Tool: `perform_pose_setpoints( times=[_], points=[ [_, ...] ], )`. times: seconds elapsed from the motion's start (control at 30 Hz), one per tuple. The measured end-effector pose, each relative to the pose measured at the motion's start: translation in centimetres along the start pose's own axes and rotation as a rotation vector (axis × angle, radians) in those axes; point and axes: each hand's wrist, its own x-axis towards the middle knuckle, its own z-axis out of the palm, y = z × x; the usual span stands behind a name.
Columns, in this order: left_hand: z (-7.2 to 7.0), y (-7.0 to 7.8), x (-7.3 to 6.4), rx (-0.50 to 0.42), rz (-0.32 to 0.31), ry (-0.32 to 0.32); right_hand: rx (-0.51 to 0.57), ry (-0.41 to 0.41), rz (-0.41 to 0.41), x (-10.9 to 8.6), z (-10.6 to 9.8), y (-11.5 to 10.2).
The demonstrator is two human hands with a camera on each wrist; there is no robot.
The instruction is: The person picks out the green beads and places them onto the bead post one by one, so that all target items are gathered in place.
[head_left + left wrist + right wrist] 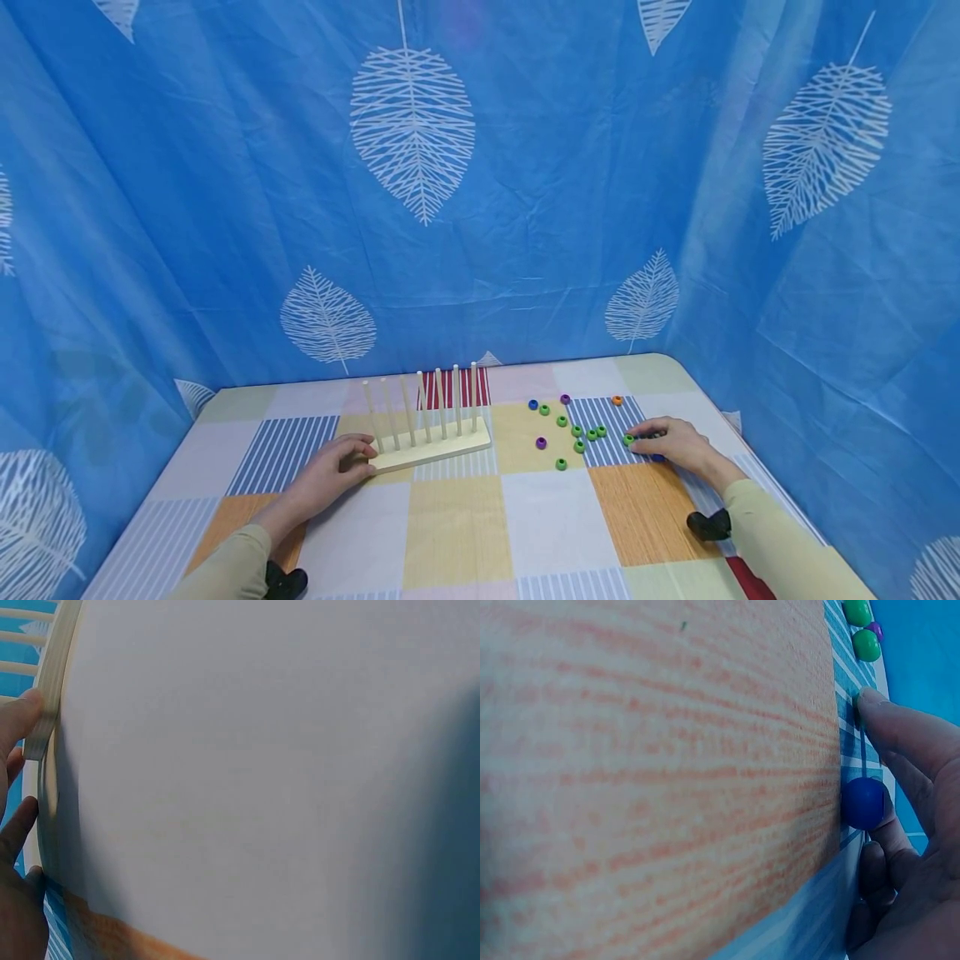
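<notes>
A pale wooden peg stand [431, 452] with several upright bare rods stands at the left of the table. My left hand [337, 471] grips the left end of its base, thumb along the front edge; in the left wrist view the thumb presses the end of the base [49, 690]. On the right, my right hand [678, 442] pinches a green bead [628, 440] between thumb and fingertips, low over the blue striped patch. Under that hand lies a dark blue bead [862, 803], mostly covered in the head view.
Several green beads [577, 431] lie scattered mid-table between the hands. Among them are purple beads [541, 443], another blue bead [533, 404] and an orange bead [617, 400] further back. A blue leaf-print curtain [510, 208] surrounds the patchwork-covered table [457, 525].
</notes>
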Motion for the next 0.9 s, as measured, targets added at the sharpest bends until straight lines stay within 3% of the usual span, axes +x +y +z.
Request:
perform_pose_setpoints(
  times=[0.9],
  points=[
    [0.07,-0.28,0.1,-0.013,0.017,0.004,-0.017,0.023,-0.025,-0.01,0.17,-0.17]
  ],
)
